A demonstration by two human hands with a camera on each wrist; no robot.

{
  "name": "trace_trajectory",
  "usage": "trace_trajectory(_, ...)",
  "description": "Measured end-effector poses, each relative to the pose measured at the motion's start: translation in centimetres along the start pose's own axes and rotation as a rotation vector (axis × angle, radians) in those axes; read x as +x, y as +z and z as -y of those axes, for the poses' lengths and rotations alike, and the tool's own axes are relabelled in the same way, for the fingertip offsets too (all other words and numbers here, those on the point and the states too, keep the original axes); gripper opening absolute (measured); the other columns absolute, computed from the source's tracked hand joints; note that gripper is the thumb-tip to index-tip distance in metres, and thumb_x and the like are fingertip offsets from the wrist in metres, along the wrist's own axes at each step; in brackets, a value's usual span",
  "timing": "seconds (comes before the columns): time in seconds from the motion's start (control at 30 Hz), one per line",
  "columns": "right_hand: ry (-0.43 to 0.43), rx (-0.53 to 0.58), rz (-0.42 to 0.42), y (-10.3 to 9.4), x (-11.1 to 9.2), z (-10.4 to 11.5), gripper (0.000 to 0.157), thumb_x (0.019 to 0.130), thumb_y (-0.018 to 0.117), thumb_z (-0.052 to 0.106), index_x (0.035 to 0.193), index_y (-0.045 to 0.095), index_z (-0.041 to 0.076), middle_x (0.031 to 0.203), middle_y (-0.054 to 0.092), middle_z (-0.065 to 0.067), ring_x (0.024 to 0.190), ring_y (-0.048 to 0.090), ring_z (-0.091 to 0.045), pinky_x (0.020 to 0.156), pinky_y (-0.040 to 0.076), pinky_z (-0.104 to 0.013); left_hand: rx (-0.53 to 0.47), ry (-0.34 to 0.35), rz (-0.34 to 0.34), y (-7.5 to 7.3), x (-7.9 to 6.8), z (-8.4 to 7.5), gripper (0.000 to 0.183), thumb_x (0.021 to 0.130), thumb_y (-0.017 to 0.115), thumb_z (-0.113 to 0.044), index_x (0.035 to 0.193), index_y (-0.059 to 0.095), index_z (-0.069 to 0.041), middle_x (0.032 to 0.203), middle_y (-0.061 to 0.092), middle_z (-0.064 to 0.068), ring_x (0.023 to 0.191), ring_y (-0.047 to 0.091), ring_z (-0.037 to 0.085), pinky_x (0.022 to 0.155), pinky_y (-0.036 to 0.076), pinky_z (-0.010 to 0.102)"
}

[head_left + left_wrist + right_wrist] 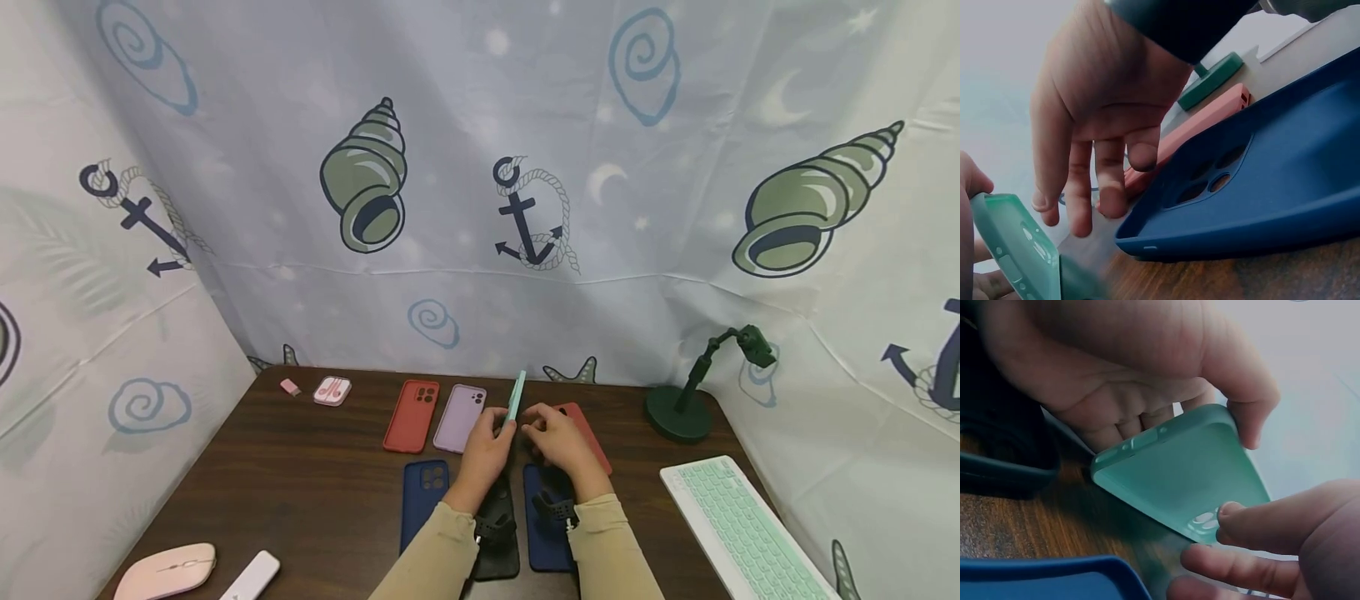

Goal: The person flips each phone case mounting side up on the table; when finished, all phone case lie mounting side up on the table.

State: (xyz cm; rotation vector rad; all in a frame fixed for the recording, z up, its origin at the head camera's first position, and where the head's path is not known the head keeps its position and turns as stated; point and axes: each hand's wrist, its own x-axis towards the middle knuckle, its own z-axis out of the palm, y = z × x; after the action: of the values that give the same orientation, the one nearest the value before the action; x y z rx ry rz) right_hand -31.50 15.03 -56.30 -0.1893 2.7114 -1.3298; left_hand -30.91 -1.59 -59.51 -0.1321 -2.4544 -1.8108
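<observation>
A mint-green phone case stands nearly edge-on above the table, gripped along its edge by my left hand. Its hollow inside and camera cutout show in the right wrist view, where the thumb bends over one corner. My right hand hovers just to the right with loosely bent fingers; the left wrist view shows a gap between it and the mint case. Beneath the arms lie a black phone case and a navy phone case, hollow side up. A red phone case is partly hidden behind the right hand.
Left of the hands lie another red case, a lavender case and another navy case. A green lamp and keyboard stand right. Earphones in a box, a pink plug and a mouse are left.
</observation>
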Motion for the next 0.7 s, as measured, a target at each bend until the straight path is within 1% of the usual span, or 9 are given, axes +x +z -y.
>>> trace_trajectory(0.1, -0.019, -0.006, 0.044, 0.22, 0.04, -0.18, 0.037, 0.1, 0.064, 0.023, 0.136, 0.059, 0.012, 0.099, 0.071, -0.01, 0.061, 0.064, -0.021, 0.048, 0.048, -0.033, -0.001, -0.006, 0.002, -0.04, -0.12, 0.03, 0.029, 0.103, 0.057, -0.032, 0.126, 0.062, -0.016, 0.122, 0.066, 0.005, 0.108, 0.063, 0.018, 0.09, 0.049, 0.038)
trace_trajectory(0.2, -0.029, 0.005, 0.074, 0.4, 0.13, -0.33, 0.041, 0.1, 0.064, 0.022, 0.139, 0.057, 0.01, 0.106, 0.071, -0.012, 0.064, 0.065, -0.021, 0.046, 0.046, -0.033, 0.003, -0.017, 0.008, -0.11, -0.21, 0.01, 0.028, 0.104, 0.055, -0.034, 0.126, 0.061, -0.018, 0.116, 0.068, 0.005, 0.097, 0.063, 0.017, 0.082, 0.048, 0.035)
trace_trajectory(0.33, -0.038, 0.009, 0.084, 0.56, 0.26, -0.48, 0.043, 0.1, 0.064, 0.022, 0.141, 0.057, 0.01, 0.111, 0.071, -0.012, 0.067, 0.066, -0.021, 0.047, 0.046, -0.032, 0.003, -0.028, 0.019, -0.26, -0.28, -0.08, 0.029, 0.105, 0.052, -0.039, 0.127, 0.06, -0.022, 0.111, 0.07, 0.007, 0.087, 0.061, 0.017, 0.074, 0.047, 0.034)
trace_trajectory(0.47, -0.062, -0.007, 0.08, 0.62, 0.37, -0.53, 0.042, 0.1, 0.064, 0.022, 0.139, 0.058, 0.009, 0.108, 0.071, -0.011, 0.067, 0.066, -0.02, 0.051, 0.047, -0.033, -0.01, -0.031, 0.023, -0.35, -0.25, -0.1, 0.03, 0.105, 0.05, -0.041, 0.127, 0.06, -0.025, 0.108, 0.071, 0.009, 0.082, 0.059, 0.017, 0.072, 0.046, 0.034)
trace_trajectory(0.57, -0.061, -0.012, 0.079, 0.64, 0.42, -0.5, 0.04, 0.1, 0.064, 0.021, 0.137, 0.06, 0.008, 0.106, 0.071, -0.01, 0.067, 0.065, -0.019, 0.053, 0.049, -0.034, -0.018, -0.029, 0.02, -0.38, -0.24, -0.06, 0.03, 0.106, 0.049, -0.039, 0.128, 0.06, -0.023, 0.107, 0.071, 0.01, 0.081, 0.059, 0.018, 0.07, 0.046, 0.034)
trace_trajectory(0.7, -0.062, -0.026, 0.083, 0.7, 0.46, -0.54, 0.038, 0.1, 0.064, 0.02, 0.136, 0.061, 0.006, 0.105, 0.071, -0.009, 0.067, 0.065, -0.017, 0.057, 0.05, -0.032, -0.028, -0.025, 0.019, -0.35, -0.3, 0.01, 0.031, 0.107, 0.047, -0.035, 0.13, 0.06, -0.019, 0.113, 0.071, 0.011, 0.087, 0.062, 0.018, 0.073, 0.048, 0.034)
